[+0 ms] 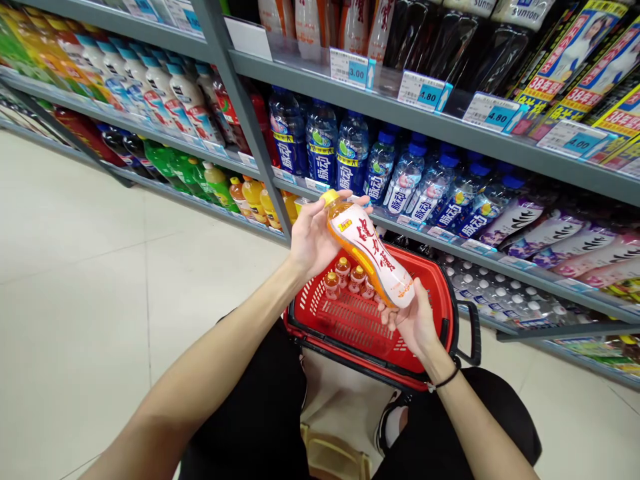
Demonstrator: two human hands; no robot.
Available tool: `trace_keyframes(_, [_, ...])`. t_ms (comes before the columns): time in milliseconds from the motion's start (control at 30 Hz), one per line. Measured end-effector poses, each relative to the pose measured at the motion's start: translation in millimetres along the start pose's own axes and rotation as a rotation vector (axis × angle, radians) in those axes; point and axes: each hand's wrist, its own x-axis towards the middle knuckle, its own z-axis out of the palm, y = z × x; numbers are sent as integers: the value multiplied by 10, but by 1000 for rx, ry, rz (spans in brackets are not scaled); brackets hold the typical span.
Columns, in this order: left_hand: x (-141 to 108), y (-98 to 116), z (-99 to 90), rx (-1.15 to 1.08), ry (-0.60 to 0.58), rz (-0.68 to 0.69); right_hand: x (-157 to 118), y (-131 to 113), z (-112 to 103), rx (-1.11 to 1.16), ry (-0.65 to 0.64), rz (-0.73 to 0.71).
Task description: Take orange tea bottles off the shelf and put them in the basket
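Orange-and-white bottle (369, 252) tilts, clasped by left hand (314, 235) and right hand (418, 321), above red basket (433, 288).

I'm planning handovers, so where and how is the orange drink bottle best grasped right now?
Probably round its slightly narrowed middle, from above. The orange drink bottle is tilted, with the left hand at the yellow cap end and the right hand at the base, leaving the labelled waist between them uncovered.
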Motion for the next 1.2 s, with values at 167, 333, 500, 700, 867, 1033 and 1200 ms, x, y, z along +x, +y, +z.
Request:
trace_keyframes(167, [-7,-20,14,2,7,-9,25,49,-77,34,-113,324])
trace_keyframes(333, [-18,-59,-25,94,-95,-48,85,151,-104,-25,-117,423])
trace_keyframes(500, [47,-88,-194,527,-199,-105,166,63,-213,-216,17,452])
trace_keyframes(700, [175,-435,-354,914,-150,-113,306,-146,-560,-1248,209,351])
trace_keyframes(867, [185,-1191,-502,1419,-340,-321,299,-157,-705,-1628,368,434])
trace_keyframes(1033, [108,-1920,-814,1600,-368,-510,291,-184,-694,-1714,105,582])
trace_keyframes(1200, [82,-2215,-1086,1699,-334,-643,291,-347,-750,-1744,69,593])
